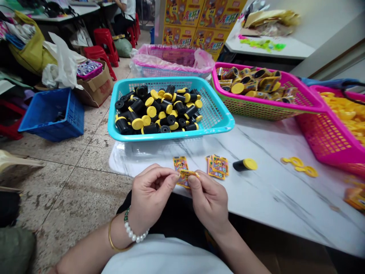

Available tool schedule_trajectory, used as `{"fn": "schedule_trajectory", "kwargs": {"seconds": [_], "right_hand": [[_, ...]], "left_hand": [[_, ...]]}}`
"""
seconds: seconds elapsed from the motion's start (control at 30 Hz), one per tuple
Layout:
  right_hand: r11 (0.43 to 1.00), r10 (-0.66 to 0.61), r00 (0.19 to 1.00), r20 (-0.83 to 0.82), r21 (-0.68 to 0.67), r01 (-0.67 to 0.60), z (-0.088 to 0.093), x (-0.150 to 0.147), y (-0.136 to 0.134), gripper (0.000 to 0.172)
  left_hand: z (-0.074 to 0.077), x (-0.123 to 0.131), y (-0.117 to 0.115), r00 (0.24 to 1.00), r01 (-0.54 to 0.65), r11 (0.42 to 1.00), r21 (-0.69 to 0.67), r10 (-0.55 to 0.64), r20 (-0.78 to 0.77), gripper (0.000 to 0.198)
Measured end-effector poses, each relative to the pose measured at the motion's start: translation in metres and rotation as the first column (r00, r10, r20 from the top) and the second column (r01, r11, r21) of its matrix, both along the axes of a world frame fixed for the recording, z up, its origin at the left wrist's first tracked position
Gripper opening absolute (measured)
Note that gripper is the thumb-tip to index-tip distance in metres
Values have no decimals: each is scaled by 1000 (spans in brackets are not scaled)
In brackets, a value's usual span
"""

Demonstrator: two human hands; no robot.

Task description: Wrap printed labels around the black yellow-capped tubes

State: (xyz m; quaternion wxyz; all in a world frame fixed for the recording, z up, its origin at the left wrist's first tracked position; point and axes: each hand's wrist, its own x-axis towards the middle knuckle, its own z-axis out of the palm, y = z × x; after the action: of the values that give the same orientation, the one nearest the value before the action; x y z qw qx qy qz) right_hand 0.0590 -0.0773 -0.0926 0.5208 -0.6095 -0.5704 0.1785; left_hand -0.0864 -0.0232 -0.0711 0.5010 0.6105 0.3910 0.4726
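Note:
Between my two hands, near the table's front edge, is a small orange printed packet point(186, 173). My left hand point(155, 190) pinches its left end, and my right hand point(209, 196) grips the right end with thumb and bent fingers. Just behind it lies another printed packet point(179, 163) on the table. A small stack of similar packets point(218, 166) rests to the right. Beyond the stack, a black canister with a yellow cap point(245, 164) lies on its side. Several yellow ring pieces point(300, 166) are farther right.
A turquoise basket point(171, 136) of black, yellow-capped canisters stands behind my hands on the marble-patterned table point(256, 205). A pink basket point(268, 108) of wrapped canisters and another pink basket point(319, 140) of yellow parts stand right. A blue crate point(54, 118) sits on the floor at left.

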Motion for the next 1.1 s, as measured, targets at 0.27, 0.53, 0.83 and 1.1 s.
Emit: {"fn": "schedule_trajectory", "kwargs": {"seconds": [0.27,0.53,0.83,1.1], "right_hand": [[996,16,995,100,84,-25,-4,-1,-1,37],[995,10,992,127,101,-23,-4,-2,-2,36],[993,62,991,118,94,-73,-7,-1,-2,31],[953,-145,941,306,297,51,31,39,12,12]], "left_hand": [[-3,-3,0,1000,-12,1000,12,12,-18,9],[-5,-4,0,997,28,978,-208,-13,75,9],[-1,-2,5,985,165,916,-366,-135,107,14],[34,37,37,943,331,889,-316,-318,92,16]]}}
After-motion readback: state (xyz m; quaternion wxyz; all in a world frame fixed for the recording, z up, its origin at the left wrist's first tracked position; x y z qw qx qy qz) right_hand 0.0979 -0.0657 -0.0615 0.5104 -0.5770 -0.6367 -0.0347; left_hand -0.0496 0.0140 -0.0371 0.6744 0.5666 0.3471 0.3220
